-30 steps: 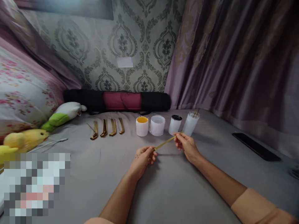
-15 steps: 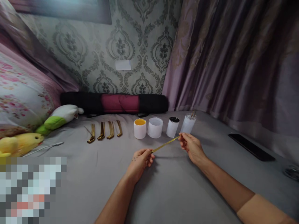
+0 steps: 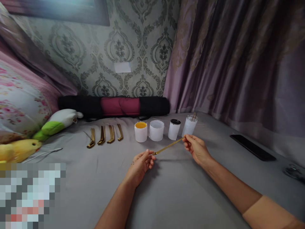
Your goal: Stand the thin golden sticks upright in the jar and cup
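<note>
A thin, straight, gold-coloured stick [image 3: 169, 146] with a slightly wider end is held slantwise above the grey sheet, between my two hands. My right hand [image 3: 196, 149] pinches its far, upper end between thumb and fingers. At the wider, lower end, my left hand [image 3: 141, 163] has its fingertips closed round the tip, the other fingers curled. Just beyond my right hand stand a white-wrapped glass jar [image 3: 190, 126] with thin sticks poking out and a narrow white container [image 3: 174, 130] with a dark rim. Left of these are a wide white tub [image 3: 156, 131] and a white tub with yellow inside [image 3: 141, 133].
Several bundles of bent gold-coloured sticks [image 3: 111, 134] lie in a row at left. A black phone [image 3: 252, 147] rests at right. Plush toys [image 3: 59, 122], a white cable [image 3: 47, 153] and a black-and-maroon roll [image 3: 120, 106] line the left and back.
The view has shifted slightly, so the containers sit a little further left. My left fingers have loosened and shifted a little at the stick's lower end; my right hand keeps its pinch.
</note>
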{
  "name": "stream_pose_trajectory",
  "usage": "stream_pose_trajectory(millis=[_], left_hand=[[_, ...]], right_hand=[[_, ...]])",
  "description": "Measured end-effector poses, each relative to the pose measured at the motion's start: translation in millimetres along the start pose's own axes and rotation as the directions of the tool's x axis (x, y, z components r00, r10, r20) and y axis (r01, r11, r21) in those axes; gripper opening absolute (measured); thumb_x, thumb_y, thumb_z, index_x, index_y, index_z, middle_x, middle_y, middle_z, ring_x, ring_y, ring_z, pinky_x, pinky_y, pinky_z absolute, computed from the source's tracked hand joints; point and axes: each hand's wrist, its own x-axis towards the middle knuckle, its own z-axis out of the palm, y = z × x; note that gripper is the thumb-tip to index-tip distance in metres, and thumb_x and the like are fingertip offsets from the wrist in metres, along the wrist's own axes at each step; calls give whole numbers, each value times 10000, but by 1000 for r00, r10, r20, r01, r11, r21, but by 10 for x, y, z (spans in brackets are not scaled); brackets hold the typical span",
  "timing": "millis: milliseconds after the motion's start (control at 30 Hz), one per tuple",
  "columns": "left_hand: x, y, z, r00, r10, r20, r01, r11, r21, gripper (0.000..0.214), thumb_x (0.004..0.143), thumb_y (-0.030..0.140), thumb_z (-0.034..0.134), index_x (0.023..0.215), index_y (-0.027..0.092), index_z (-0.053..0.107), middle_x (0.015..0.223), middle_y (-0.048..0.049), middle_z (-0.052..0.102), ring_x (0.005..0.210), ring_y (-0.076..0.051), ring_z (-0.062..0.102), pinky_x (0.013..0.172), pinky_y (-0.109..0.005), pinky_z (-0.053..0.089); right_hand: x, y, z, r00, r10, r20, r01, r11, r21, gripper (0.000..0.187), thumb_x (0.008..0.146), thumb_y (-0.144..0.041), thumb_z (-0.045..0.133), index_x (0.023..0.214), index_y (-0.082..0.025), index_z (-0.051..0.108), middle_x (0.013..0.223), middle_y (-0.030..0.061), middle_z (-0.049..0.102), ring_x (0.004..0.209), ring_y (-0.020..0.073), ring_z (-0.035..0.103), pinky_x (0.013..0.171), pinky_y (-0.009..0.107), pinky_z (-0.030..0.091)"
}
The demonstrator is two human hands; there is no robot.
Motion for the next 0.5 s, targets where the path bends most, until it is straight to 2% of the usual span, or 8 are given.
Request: stream_pose_trajectory(millis=[167,500], left_hand=[[-8,49,-28,999,-38,-15,37,995,-95,226,797,266,508,891,70,569,694,-65,580,540,-77,522,505,-188,425],[48,78,-135,995,-96,-35,80,946,-313,146,827,171,447,860,75,552,675,-49,560,511,-59,497,448,-160,420]], right_hand=[[49,-170,-142,999,-43,-10,44,999,9,153,648,-265,657,710,-154,572,644,8,579,462,52,464,357,150,347],[128,-729,-421,982,-174,-77,172,985,-31,39,700,-189,585,685,-153,588,631,7,551,455,50,456,344,145,335]])
